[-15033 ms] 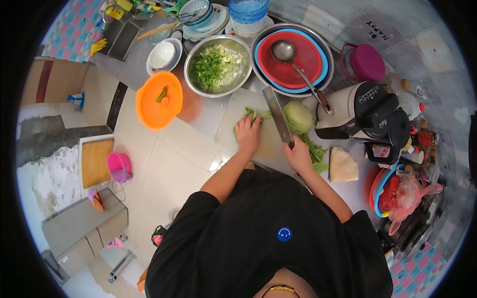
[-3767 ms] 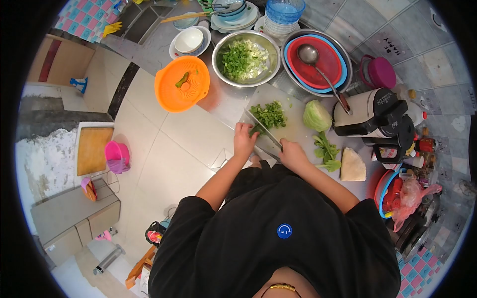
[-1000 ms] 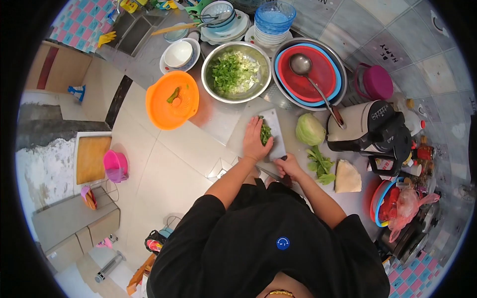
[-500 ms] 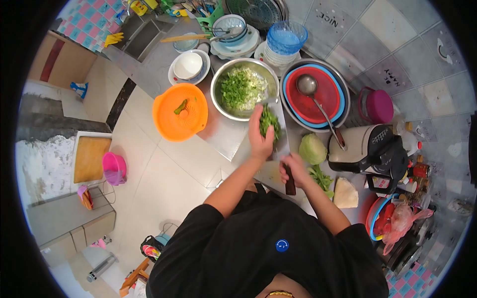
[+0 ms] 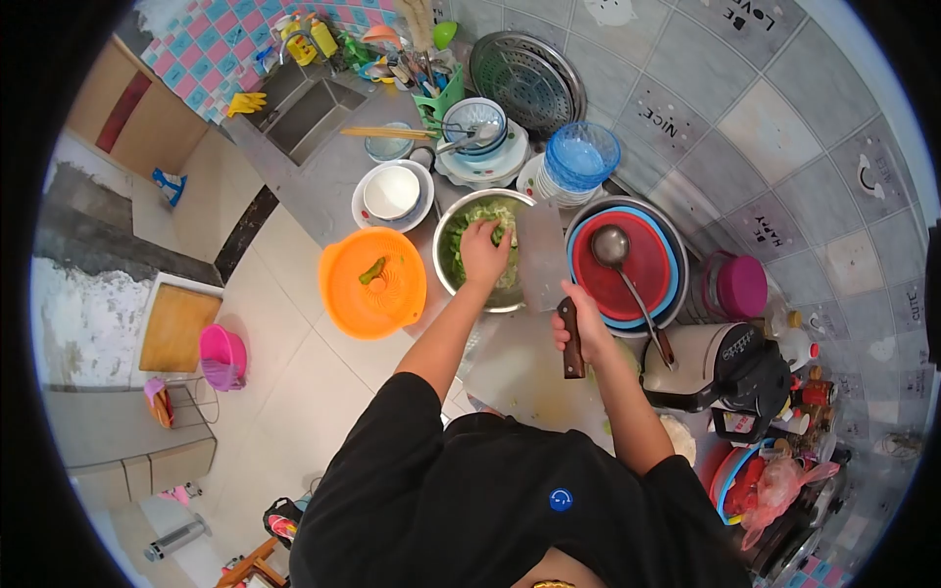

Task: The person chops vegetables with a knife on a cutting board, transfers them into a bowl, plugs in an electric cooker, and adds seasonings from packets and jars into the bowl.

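Observation:
My right hand [image 5: 585, 328] grips the dark wooden handle of a cleaver [image 5: 541, 257], whose broad blade stands at the right rim of a steel bowl [image 5: 440, 257]. Inside that bowl my left hand [image 5: 485, 257] reaches down over chopped greens [image 5: 498, 210]; its fingers point downward, and whether they hold anything is hidden. Below the bowl lies a cutting board [image 5: 534, 367] with small scraps on it. An orange colander [image 5: 343, 284] with a green piece [image 5: 371, 271] in it sits left of the bowl.
Right of the blade, a ladle [image 5: 610, 246] rests in a red basin [image 5: 598, 279]. White bowls [image 5: 392, 192] and blue glass bowls [image 5: 582, 152] stand behind. A rice cooker [image 5: 691, 360] is at the right, and a sink [image 5: 314, 120] at the far left.
My left hand has moved from the blade into the steel bowl. The greens on the blade are gone from it, and the cleaver is now beside the bowl's rim. The view has shifted.

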`<state>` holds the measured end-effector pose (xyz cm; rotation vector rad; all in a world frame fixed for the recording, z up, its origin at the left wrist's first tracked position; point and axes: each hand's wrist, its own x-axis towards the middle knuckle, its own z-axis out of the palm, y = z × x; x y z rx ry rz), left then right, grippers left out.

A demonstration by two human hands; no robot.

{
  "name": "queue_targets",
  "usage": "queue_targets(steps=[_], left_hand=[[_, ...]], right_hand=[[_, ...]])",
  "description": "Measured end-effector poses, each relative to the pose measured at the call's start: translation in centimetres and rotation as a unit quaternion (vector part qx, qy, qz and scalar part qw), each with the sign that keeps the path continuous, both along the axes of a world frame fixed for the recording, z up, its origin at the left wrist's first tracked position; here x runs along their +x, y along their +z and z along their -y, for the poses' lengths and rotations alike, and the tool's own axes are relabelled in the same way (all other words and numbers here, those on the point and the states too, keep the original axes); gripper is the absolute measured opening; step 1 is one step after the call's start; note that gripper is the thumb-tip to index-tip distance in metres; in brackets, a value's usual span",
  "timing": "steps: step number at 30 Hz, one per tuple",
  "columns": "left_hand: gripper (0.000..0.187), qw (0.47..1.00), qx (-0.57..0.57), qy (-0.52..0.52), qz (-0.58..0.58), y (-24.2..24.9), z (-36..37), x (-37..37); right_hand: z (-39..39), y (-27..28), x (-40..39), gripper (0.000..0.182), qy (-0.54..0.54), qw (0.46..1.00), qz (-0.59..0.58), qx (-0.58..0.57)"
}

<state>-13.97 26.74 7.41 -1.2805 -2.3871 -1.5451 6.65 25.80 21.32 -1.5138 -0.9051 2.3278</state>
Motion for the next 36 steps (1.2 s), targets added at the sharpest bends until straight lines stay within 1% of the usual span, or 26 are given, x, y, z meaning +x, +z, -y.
queue_targets(steps=[2,3,5,7,10,11,12,13,14,16,17,18,19,20,21,23,24,25,26,27,28,30,31,33,36], left_hand=[[0.029,0.999,-0.026,0.015,-0.012,0.1,0.1,0.5],[0.034,1.0,-0.021,-0.005,-0.004,1.3,0.1,1.3],[0.038,0.997,0.031,-0.066,-0.005,4.5,0.1,3.5],[0.043,0.989,0.069,-0.131,-0.022,6.2,0.7,5.0],[0.041,0.996,0.066,-0.058,-0.032,3.7,-0.1,2.5],[0.042,0.998,0.012,-0.059,0.013,3.3,0.4,1.4],[0.031,0.992,0.026,-0.076,0.102,2.2,0.2,0.2],[0.026,0.986,-0.024,-0.119,0.112,1.1,0.0,-1.6],[0.022,0.976,-0.075,-0.162,0.122,0.5,-0.1,-3.4],[0.024,0.943,-0.129,-0.223,0.212,0.7,-0.6,-6.7],[0.037,0.911,-0.137,-0.245,0.303,0.6,-0.9,-8.6],[0.045,0.836,-0.103,-0.24,0.483,2.8,-0.5,-9.6],[0.048,0.829,-0.113,-0.249,0.488,4.2,-0.1,-10.7],[0.051,0.822,-0.123,-0.259,0.493,4.9,0.0,-11.6],[0.045,0.823,-0.131,-0.266,0.484,4.7,-0.2,-12.1],[0.04,0.874,-0.144,-0.313,0.342,3.7,-0.8,-11.0],[0.037,0.892,-0.149,-0.333,0.268,3.4,-1.3,-9.9],[0.029,0.919,-0.161,-0.302,0.198,4.9,-1.1,-7.2],[0.026,0.95,-0.119,-0.265,0.118,6.4,-0.7,-4.1],[0.026,0.965,-0.092,-0.24,0.06,8.1,-0.1,-1.5],[0.029,0.974,-0.094,-0.207,0.004,7.0,-0.2,0.4],[0.035,0.97,-0.118,-0.198,-0.077,6.2,-0.2,2.6],[0.036,0.97,-0.14,-0.173,-0.097,5.9,-0.2,2.6],[0.039,0.966,-0.182,-0.123,-0.138,5.5,-0.3,2.4],[0.037,0.959,-0.199,-0.072,-0.19,5.0,-0.3,0.2]], right_hand=[[-0.5,-1.4,0.5,0.04,0.007,1.0,0.012,-0.005],[-0.8,-1.8,0.6,0.037,0.009,1.0,0.019,-0.008],[-0.8,-1.8,0.3,0.035,0.016,1.0,0.007,0.011],[-0.2,-0.9,-0.4,0.032,0.007,1.0,-0.008,0.02],[-0.2,-1.0,-0.5,0.032,0.009,0.987,-0.022,0.159],[-0.6,-0.9,-0.5,0.029,-0.016,0.988,-0.037,0.15],[-1.2,-0.7,-0.4,0.029,0.016,0.976,-0.017,0.214],[-1.8,-0.4,-0.3,0.028,0.046,0.959,0.004,0.278],[-2.2,-0.1,0.0,0.028,0.075,0.937,0.025,0.34],[-3.0,0.8,0.9,0.027,0.148,0.857,0.1,0.484],[-3.3,1.1,1.5,0.027,0.183,0.804,0.135,0.549],[-3.7,1.3,2.1,0.028,0.216,0.744,0.169,0.609],[-4.4,0.0,3.0,0.032,0.209,0.69,0.162,0.674],[-4.8,0.5,3.5,0.034,0.252,0.654,0.17,0.693],[-5.1,1.2,3.8,0.037,0.294,0.615,0.178,0.709],[-5.1,1.7,3.5,0.043,0.366,0.526,0.212,0.738],[-5.0,1.3,3.0,0.042,0.38,0.507,0.216,0.743],[-4.8,0.5,2.2,0.042,0.393,0.488,0.219,0.748],[-4.6,-0.1,1.4,0.041,0.406,0.467,0.223,0.753],[-4.4,-0.2,0.5,0.034,0.411,0.464,0.216,0.755],[-4.2,-0.7,-0.2,0.032,0.407,0.458,0.213,0.761],[-3.9,-1.3,-1.4,0.028,0.4,0.445,0.207,0.774],[-3.8,-1.0,-1.5,0.025,0.399,0.445,0.209,0.774],[-3.5,-0.3,-1.1,0.025,0.395,0.438,0.236,0.772],[-3.5,0.4,0.6,0.027,0.361,0.435,0.265,0.781]])
